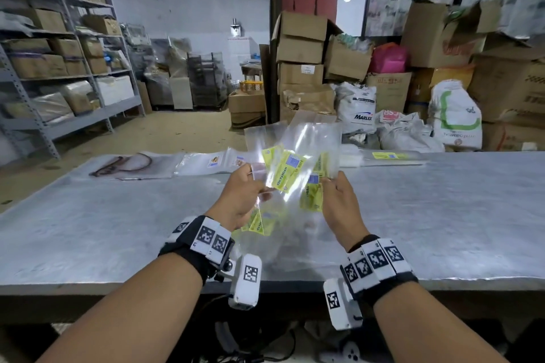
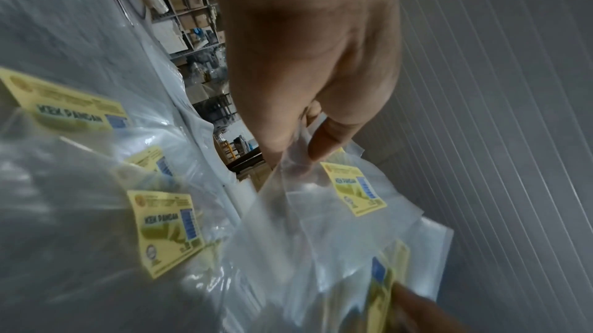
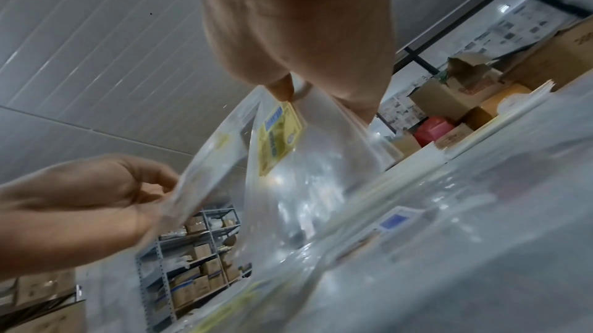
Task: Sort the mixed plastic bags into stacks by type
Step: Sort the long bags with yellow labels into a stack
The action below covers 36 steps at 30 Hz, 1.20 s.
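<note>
I hold a fanned bunch of clear plastic bags (image 1: 295,156) with yellow labels above the grey table (image 1: 118,230). My left hand (image 1: 250,186) pinches the bunch's left edge; the left wrist view shows thumb and finger of that hand (image 2: 301,145) squeezing clear film (image 2: 298,186). My right hand (image 1: 336,188) pinches the right edge, with its fingertips (image 3: 282,90) on a yellow-labelled bag (image 3: 279,135). More yellow-labelled bags (image 1: 262,224) lie on the table under my hands. Sorted bags lie along the far edge: brown-printed ones (image 1: 129,165), clear ones with small picture labels (image 1: 212,160), a yellow-labelled stack (image 1: 389,156).
Cardboard boxes (image 1: 300,50) and white sacks (image 1: 454,115) stand piled behind the table on the right. Metal shelving (image 1: 59,68) with boxes fills the left wall. A dark post (image 1: 274,38) rises behind the table's middle.
</note>
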Motion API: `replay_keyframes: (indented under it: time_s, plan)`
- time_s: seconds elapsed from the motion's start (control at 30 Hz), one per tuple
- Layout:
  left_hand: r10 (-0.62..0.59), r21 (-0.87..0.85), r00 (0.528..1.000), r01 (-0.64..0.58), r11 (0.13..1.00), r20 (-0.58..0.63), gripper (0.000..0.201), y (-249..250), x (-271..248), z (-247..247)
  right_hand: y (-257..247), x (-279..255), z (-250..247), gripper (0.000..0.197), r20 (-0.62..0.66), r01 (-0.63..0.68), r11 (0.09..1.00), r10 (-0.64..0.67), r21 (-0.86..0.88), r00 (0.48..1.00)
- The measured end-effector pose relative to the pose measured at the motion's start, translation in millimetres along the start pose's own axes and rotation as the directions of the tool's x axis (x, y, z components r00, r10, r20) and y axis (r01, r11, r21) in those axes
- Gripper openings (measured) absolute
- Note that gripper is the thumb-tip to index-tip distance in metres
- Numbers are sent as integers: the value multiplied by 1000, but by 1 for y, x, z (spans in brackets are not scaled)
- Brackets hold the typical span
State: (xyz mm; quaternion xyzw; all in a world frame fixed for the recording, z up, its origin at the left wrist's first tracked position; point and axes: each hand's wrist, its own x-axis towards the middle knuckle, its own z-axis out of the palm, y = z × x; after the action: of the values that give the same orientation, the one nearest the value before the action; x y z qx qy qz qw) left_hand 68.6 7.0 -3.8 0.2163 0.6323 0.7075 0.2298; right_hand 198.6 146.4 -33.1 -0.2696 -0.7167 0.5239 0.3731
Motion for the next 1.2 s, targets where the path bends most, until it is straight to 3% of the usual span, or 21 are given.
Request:
replay_keyframes:
  time_s: [0.13, 0.33, 0.53, 0.7, 0.73, 0.83, 1.0, 1.2]
  plan:
    - [56, 125, 997, -62, 990, 48, 39, -5, -12, 3, -15, -7, 18, 25, -31, 29, 997, -27, 70, 999]
    - [112, 163, 990, -125, 979, 87, 33, -13, -18, 2, -27, -20, 30, 44, -64, 74, 990, -67, 122, 996]
    - [162, 224, 985, -169, 960, 53, 32, -18, -16, -3, -17, -13, 39, 11, 39, 173, 985, -172, -2, 984]
    - [100, 177, 994, -105, 979, 39, 57, -22, -7, -8, -27, -15, 43, 10, 53, 270, 963, -271, 23, 961]
    - [84, 173, 995, -92, 981, 50, 54, -20, -5, -11, -29, -14, 43, 11, 66, 277, 960, -280, 43, 958]
    - [125, 146, 990, -132, 980, 58, 25, -5, -5, -27, -40, -11, 51, 11, 108, 273, 957, -283, 100, 953]
    - [261, 122, 965, -255, 959, -38, 31, 28, -8, -71, -73, -8, 93, 25, 185, 300, 931, -339, 207, 922]
    - [368, 197, 921, -340, 920, -128, 28, 41, -31, -148, -91, -25, 173, 28, 282, 217, 904, -331, 369, 900]
